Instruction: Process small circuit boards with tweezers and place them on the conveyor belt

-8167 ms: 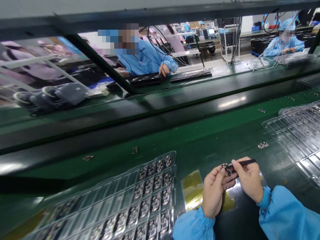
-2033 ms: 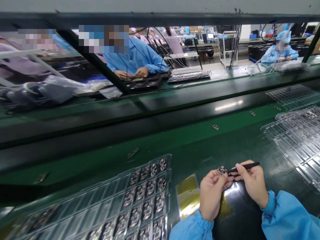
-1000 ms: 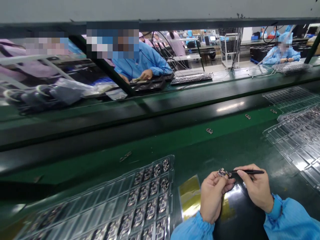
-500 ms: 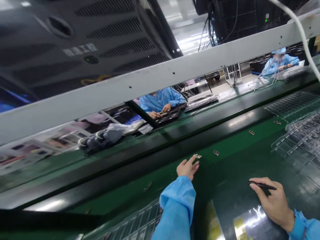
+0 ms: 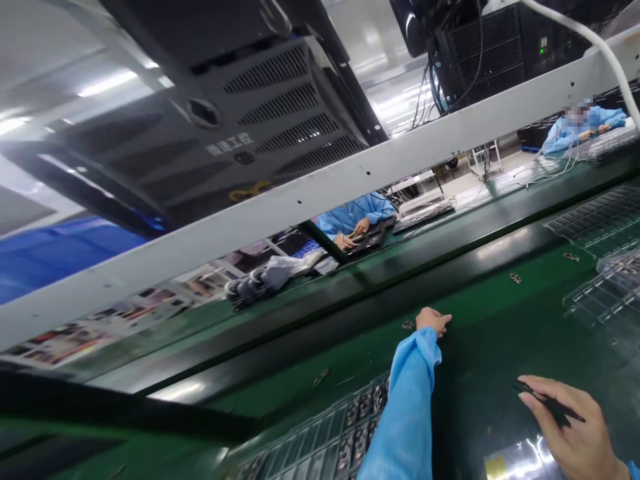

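My left hand (image 5: 433, 322) reaches out over the green belt with its fingers closed in a pinch. Anything between the fingertips is too small and covered to make out. Just left of that hand lies a small metal part (image 5: 408, 325). Black tweezers (image 5: 557, 408) are held in my right hand (image 5: 575, 420), between thumb and fingers, at the lower right. Their tips point left, above the dark work surface. Below my left sleeve, a clear compartment tray (image 5: 320, 433) holds rows of small metal parts.
More small parts (image 5: 515, 278) lie along the belt, one (image 5: 321, 377) to the left. Clear trays (image 5: 600, 293) are stacked at the right. A white crossbar (image 5: 340, 180) runs above, under a dark monitor (image 5: 225, 133). Across the line, a co-worker's hands (image 5: 353, 233) work at a black tray.
My left hand has moved right, past one small part, to where another lay, and its fingers have closed. My right hand still holds the tweezers. The view has shifted.
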{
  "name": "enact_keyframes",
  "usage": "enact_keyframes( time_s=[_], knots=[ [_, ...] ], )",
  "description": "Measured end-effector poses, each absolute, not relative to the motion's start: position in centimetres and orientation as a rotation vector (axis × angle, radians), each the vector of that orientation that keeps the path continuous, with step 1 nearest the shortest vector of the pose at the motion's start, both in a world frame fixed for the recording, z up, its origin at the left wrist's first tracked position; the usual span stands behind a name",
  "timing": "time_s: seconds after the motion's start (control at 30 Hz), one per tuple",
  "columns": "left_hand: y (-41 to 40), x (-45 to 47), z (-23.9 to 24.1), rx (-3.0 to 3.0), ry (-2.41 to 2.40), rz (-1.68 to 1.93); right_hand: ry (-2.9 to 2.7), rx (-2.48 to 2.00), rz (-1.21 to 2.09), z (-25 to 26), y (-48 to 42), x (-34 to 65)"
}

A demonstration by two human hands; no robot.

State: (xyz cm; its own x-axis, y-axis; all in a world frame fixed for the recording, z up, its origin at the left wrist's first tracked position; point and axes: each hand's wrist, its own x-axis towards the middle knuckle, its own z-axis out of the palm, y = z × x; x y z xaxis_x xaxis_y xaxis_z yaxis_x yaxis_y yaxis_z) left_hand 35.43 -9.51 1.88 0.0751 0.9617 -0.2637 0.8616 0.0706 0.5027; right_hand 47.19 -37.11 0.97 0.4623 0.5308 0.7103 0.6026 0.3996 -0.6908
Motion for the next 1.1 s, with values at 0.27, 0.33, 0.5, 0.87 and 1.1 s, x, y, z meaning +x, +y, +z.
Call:
enact_keyframes(
  time_s=[0.27, 0.33, 0.5, 0.87, 1.1],
  knots=[
    [-15.0, 33.1, 5.4, 1.603, 1.529, 0.616, -1.071, -1.346, 0.268, 1.5, -37.7, 47.5],
    [-18.3, 32.0, 6.0, 1.535, 1.422, 0.698, -1.009, -1.375, 0.397, 1.7, -37.7, 47.8],
    [-28.2, 28.8, 5.7, 1.166, 1.073, 0.704, -0.853, -1.369, 0.683, 2.4, -37.3, 48.8],
    [-39.3, 27.7, 1.0, 2.635, 0.611, 0.192, -1.042, -1.382, 1.375, 2.2, -36.9, 48.3],
    [-39.6, 28.2, 0.7, 2.773, 0.776, 0.136, -1.146, -1.341, 1.453, 1.6, -36.9, 47.5]
  ],
)
